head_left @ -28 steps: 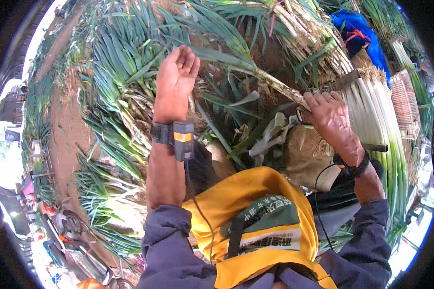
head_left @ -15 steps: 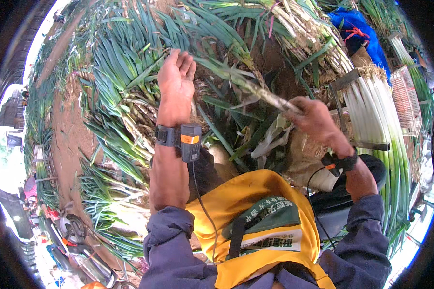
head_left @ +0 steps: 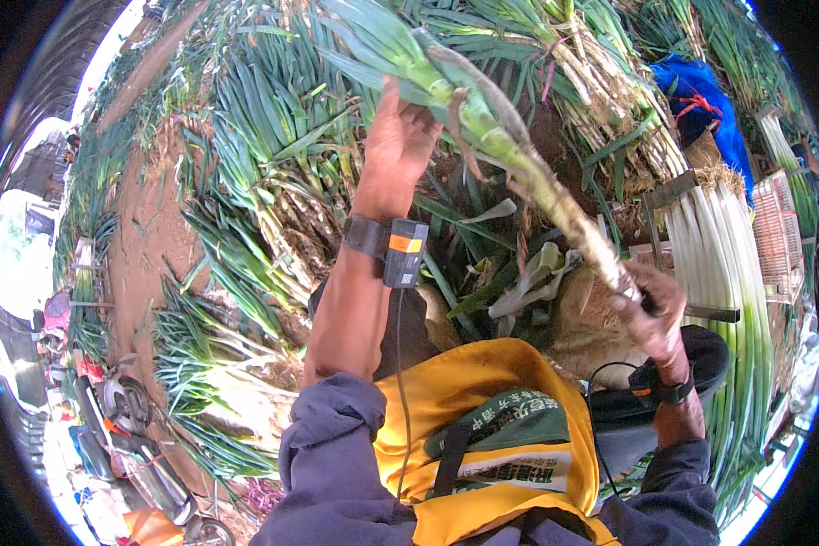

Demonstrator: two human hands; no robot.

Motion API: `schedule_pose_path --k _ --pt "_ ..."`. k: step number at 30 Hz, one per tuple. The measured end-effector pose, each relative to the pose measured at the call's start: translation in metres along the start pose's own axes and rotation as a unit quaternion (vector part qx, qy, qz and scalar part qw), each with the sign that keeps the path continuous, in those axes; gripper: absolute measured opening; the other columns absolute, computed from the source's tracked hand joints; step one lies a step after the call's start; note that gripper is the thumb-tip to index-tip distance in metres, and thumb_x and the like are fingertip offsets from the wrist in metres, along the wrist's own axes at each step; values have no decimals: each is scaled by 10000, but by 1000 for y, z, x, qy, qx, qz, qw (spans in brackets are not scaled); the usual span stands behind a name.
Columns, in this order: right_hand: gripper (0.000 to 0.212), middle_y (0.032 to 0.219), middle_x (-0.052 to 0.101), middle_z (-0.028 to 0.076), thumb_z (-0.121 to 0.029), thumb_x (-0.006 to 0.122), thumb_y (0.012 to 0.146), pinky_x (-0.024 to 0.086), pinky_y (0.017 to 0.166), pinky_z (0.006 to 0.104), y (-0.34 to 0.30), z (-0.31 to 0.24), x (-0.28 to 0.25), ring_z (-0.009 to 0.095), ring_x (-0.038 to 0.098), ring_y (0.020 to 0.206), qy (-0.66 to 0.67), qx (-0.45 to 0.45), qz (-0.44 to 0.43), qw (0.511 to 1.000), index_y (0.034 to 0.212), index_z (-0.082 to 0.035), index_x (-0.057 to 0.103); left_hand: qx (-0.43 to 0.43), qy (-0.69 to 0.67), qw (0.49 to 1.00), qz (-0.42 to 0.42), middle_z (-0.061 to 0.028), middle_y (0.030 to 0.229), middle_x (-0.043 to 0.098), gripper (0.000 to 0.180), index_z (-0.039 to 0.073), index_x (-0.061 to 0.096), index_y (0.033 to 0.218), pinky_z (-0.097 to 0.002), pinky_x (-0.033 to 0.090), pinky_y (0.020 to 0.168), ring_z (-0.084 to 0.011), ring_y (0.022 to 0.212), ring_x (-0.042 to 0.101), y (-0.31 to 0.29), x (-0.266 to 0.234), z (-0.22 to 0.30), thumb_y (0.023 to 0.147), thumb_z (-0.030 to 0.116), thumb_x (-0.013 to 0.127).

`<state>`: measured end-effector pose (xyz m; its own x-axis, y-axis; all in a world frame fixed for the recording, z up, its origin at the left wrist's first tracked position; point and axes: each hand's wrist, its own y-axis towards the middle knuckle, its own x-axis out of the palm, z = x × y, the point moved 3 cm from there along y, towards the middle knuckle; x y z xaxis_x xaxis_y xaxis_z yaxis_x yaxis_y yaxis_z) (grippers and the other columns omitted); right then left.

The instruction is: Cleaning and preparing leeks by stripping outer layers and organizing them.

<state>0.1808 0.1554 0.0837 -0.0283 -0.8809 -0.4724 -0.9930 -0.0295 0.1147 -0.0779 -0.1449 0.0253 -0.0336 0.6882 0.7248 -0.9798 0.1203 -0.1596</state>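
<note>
A long green onion [head_left: 555,205] slants across the middle, its pale soil-marked root end low on the right and its green leaves at the top. My right hand [head_left: 651,305] is closed around the root end. Beside the leaf end, my left hand [head_left: 400,136] is open with its fingers stretched out; whether they touch the leaves I cannot tell. A brown withered outer leaf [head_left: 482,82] peels away along the stalk. Below lie loose stripped leaves [head_left: 528,282].
Unpeeled green onions [head_left: 273,118] are heaped at the left and far side. On the right, clean white stalks [head_left: 714,237] lie in a metal-framed holder [head_left: 710,313]. Beyond are a blue plastic bundle [head_left: 696,91] and a pale crate [head_left: 773,237]. A parked motorbike [head_left: 136,446] stands lower left.
My right hand has moved right and nearer with the green onion, which now shows larger. My left hand has shifted right, to beside its leaves.
</note>
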Motion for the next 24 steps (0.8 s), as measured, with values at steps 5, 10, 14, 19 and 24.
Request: schedule_pose_path --k 5,10,14,19,24 --pt "479 865 689 159 -133 789 760 519 697 402 20 10 33 331 669 753 -189 -221 -67 955 1195 -2 636 75 33 995 54 -48 1393 534 469 120 549 1329 -470 331 1112 -240 1234 496 0 -1 29 951 358 690" --pt "590 951 691 117 -232 797 794 543 726 410 11 86 79 306 674 822 -276 -205 -66 937 1305 -36 576 161 7 980 -117 -17 1289 608 489 91 560 1326 -447 347 1108 -223 1235 519 -13 22 35 914 280 745" --pt "551 1008 676 134 -239 755 864 542 837 392 38 94 103 289 677 945 -132 -103 -143 975 1322 8 575 129 22 980 -148 -31 1277 616 449 91 591 1294 -442 398 1076 -222 1199 549 -27 34 34 901 225 759" --pt "575 1116 687 119 -319 762 891 476 953 326 141 -12 104 155 610 1047 145 -57 -32 987 1307 38 586 157 57 968 -185 -51 1168 674 359 65 618 1252 -455 473 1022 -232 1110 622 -32 36 28 947 238 694" --pt "531 1093 685 87 -286 797 861 481 932 327 181 -27 117 147 603 1031 87 -99 -95 987 1233 47 614 142 83 961 -224 -102 1213 662 410 68 583 1301 -491 515 978 -272 1109 635 -32 49 25 982 320 630"
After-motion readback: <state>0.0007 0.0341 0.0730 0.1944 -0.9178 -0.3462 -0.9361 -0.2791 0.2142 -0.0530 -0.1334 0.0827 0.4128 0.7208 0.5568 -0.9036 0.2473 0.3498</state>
